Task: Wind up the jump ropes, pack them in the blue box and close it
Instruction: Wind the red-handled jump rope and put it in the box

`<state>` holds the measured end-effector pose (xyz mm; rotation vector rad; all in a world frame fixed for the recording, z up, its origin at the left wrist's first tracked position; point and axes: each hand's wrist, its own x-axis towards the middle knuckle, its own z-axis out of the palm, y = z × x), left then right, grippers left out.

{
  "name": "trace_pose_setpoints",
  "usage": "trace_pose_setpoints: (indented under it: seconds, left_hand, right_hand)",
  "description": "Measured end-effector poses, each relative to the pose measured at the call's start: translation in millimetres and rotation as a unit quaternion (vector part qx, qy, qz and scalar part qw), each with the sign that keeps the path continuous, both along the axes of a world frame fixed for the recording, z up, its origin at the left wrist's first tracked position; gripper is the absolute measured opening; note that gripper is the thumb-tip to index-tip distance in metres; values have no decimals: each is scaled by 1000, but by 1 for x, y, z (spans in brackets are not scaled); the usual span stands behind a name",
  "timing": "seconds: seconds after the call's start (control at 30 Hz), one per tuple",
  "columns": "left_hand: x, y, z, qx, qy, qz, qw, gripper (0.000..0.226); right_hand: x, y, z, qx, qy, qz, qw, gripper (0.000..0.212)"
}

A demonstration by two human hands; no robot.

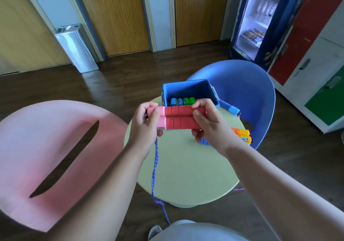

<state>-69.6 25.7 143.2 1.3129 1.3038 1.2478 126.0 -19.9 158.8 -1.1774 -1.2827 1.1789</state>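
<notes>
So that the cord [155,166] hangs free for winding, our left hand [149,123] and right hand [207,123] clamp fingers on the paired red handles [178,118].

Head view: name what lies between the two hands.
Two red handles, side by side, span from left hand to right hand, seen in head view.

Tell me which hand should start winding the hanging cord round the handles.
Left, probably: left hand holds the red handles at the pink end where the blue cord hangs out; right hand grips the far end.
</notes>
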Motion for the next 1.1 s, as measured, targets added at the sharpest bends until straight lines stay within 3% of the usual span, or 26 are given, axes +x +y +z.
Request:
trace_pose_setpoints:
  seconds: [0.4,0.63,0.87,0.97,1.1]
  left_hand:
    - [-16,8,-6,-27,-5,-20,999,8]
    - [-17,-3,-4,4,12,-14,1000,15]
    - [-20,-1,-5,6,17,-4,1000,15]
    - [-18,1,-4,-18,-20,-1,1000,19]
    - [-24,3,-11,-114,-147,36,982,36]
  right_hand:
    - [-6,16,-5,-60,41,30,997,11]
    - [3,23,-6,-85,65,40,993,4]
    - [-3,21,-11,-92,85,62,990,14]
    - [-6,22,-13,-90,100,27,991,16]
    - [-4,27,-10,-82,124,-34,988,16]
